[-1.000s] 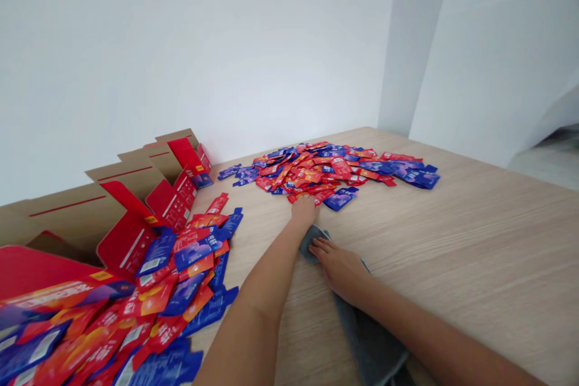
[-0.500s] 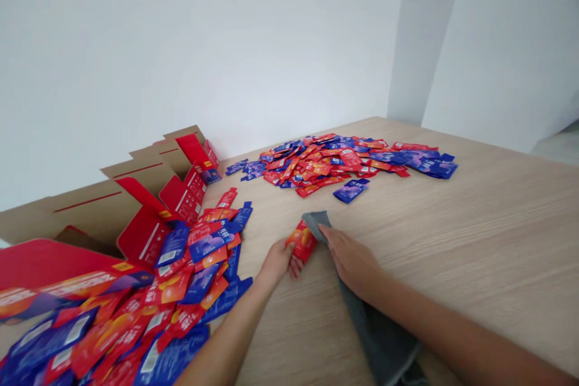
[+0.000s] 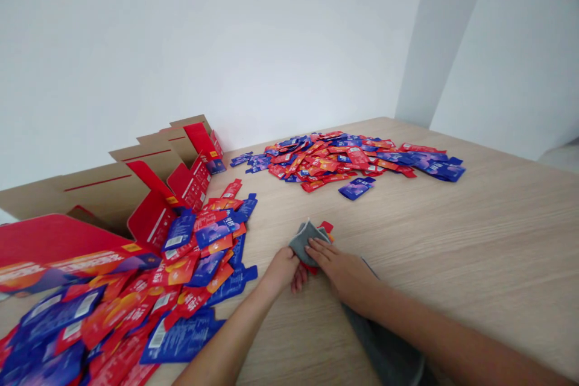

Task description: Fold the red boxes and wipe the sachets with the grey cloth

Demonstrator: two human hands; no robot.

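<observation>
We're at a lt. wood-grain table [image 3: 452, 241]. Left of our grey fabric cloth [image 3: 300, 245]: row of red-and-brown cardboard boxes [image 3: 149, 217], flaps up, w/ a loose pile of flat, glossy red & blue sachets [image 3: 181, 271] along it. Beyond cloth: 2nd red & blue sachet heap [image 3: 335, 163]. Our R hand [image 3: 346, 271] lays its fingers, close tog., over cloth; thumb hidden, can't tell if gripping. Our L hand [image 3: 280, 270] pinches a red-orange flat sachet [image 3: 326, 227], mostly under cloth, at cloth's near-left edge.
</observation>
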